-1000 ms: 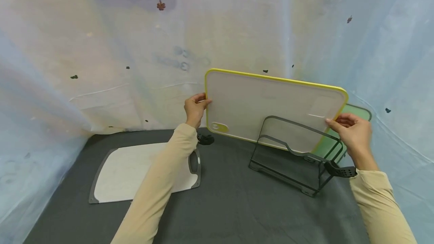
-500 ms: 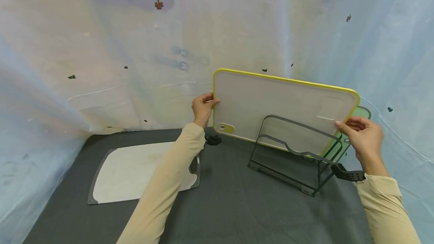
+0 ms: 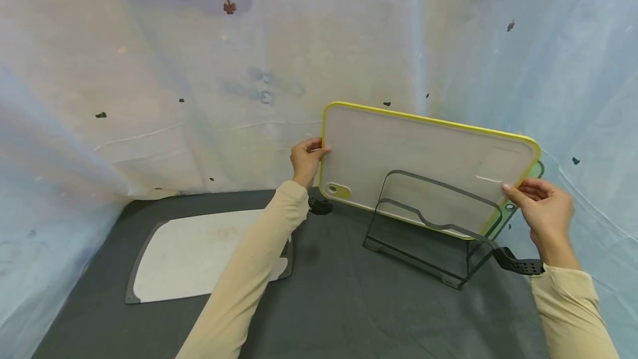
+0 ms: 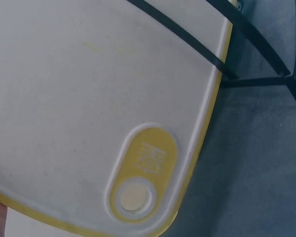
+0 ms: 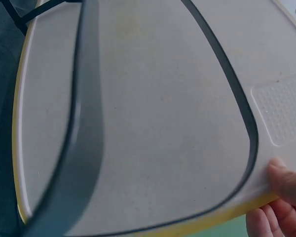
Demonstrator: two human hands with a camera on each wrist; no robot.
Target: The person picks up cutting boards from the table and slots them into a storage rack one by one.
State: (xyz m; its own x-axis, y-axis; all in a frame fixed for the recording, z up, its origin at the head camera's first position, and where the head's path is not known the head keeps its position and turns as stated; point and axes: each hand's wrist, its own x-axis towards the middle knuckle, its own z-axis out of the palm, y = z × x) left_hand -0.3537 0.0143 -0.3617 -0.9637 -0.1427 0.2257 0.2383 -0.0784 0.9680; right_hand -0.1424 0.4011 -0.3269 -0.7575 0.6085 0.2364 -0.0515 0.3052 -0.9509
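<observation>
A white cutting board with a yellow rim (image 3: 418, 154) stands on its long edge, tilted, behind the front bars of a black wire rack (image 3: 423, 262). My left hand (image 3: 305, 160) pinches its left short edge, thumb on the near face. On the opposite short edge, my right hand (image 3: 545, 212) grips with the thumb in front and fingers behind. The left wrist view shows the yellow hang-hole patch (image 4: 145, 170) at a lower corner. A textured grating patch (image 5: 281, 108) lies near my right thumb. Behind the yellow-rimmed board, a green board (image 3: 509, 209) is mostly hidden.
Flat on the dark cloth (image 3: 349, 303) at the left lies a white cutting board with grey ends (image 3: 189, 256), partly covered by my left sleeve. A pale plastic sheet (image 3: 199, 71) hangs behind and at the sides.
Both hands have carried the yellow-rimmed board to the right and slightly down, along the rack. It now covers more of the green board. The rack has stayed in place.
</observation>
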